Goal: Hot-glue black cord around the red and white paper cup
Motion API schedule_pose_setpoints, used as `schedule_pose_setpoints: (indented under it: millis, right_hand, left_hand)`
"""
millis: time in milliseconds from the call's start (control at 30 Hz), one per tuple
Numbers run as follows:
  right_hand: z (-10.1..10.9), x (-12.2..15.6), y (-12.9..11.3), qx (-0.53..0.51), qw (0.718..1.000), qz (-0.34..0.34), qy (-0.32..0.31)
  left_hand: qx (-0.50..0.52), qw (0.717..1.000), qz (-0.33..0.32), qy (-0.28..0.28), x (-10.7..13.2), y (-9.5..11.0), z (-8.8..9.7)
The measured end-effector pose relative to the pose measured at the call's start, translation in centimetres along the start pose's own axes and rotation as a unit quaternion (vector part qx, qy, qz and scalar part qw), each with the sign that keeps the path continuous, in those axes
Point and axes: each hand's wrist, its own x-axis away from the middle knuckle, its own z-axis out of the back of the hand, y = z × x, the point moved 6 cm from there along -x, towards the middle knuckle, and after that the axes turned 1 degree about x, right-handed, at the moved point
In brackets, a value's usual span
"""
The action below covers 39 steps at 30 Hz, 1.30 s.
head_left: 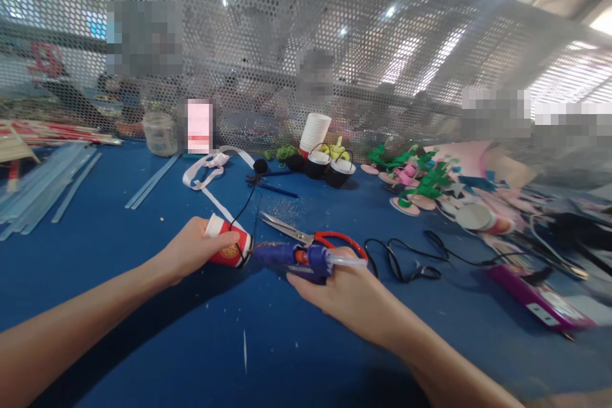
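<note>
Your left hand (194, 247) wraps its fingers around the red paper cup (228, 248). Your right hand (344, 293) grips the glue gun (296, 256), its tip touching the cup's rim.

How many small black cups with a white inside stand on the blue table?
2. One small black cup stands in front of the white paper cup stack; the other sits close on its right. More may be hidden among the clutter.

**A:** I'm counting two hands working, left hand (194, 248) and right hand (349, 293), plus one red cup (230, 248) and one glue gun (282, 254).

**B:** I'm seeing one scissors (287, 227) lying near, two black cups (316, 166) sitting far, and one jar (160, 132) far left.
</note>
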Motion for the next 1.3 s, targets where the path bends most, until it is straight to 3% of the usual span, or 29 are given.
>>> schedule_pose_setpoints:
  millis: [233, 367, 500, 633, 800, 933, 1133, 1300]
  right_hand:
    - [-0.5, 0.1, 0.1, 0.007, 1.0, -0.001, -0.016]
    - [-0.1, -0.3, 0.8, -0.076, 0.994, -0.049, -0.054]
    - [0.6, -1.1, 1.2, -0.157, 0.984, -0.051, -0.074]
    - [1.6, -2.4, 2.1, -0.244, 0.968, -0.044, -0.036]
    - [2.8, -3.9, 3.8, -0.257, 0.965, -0.048, 0.004]
    - [4.2, -5.7, 5.9, -0.165, 0.98, -0.08, 0.074]
    - [5.1, -8.4, 8.9, -0.019, 0.981, -0.126, 0.145]
    - [5.4, -8.7, 7.6, 0.074, 0.973, -0.106, 0.192]
  left_hand:
    - [0.038, 0.999, 0.013, 0.001, 0.2, 0.2, -0.3]
    - [0.074, 0.997, 0.03, 0.012, 0.3, 0.2, -0.1]
    - [0.14, 0.989, 0.04, 0.002, 0.3, 0.0, -0.2]
    - [0.178, 0.983, 0.041, 0.002, 0.4, -0.1, -0.3]
    - [0.212, 0.977, 0.02, 0.024, 0.6, 0.4, -0.1]
    - [0.21, 0.977, 0.013, 0.025, 0.7, 0.6, -0.1]
    - [0.171, 0.985, -0.022, 0.009, 0.6, 0.8, -0.2]
    - [0.119, 0.992, -0.048, 0.008, 0.8, 0.8, -0.3]
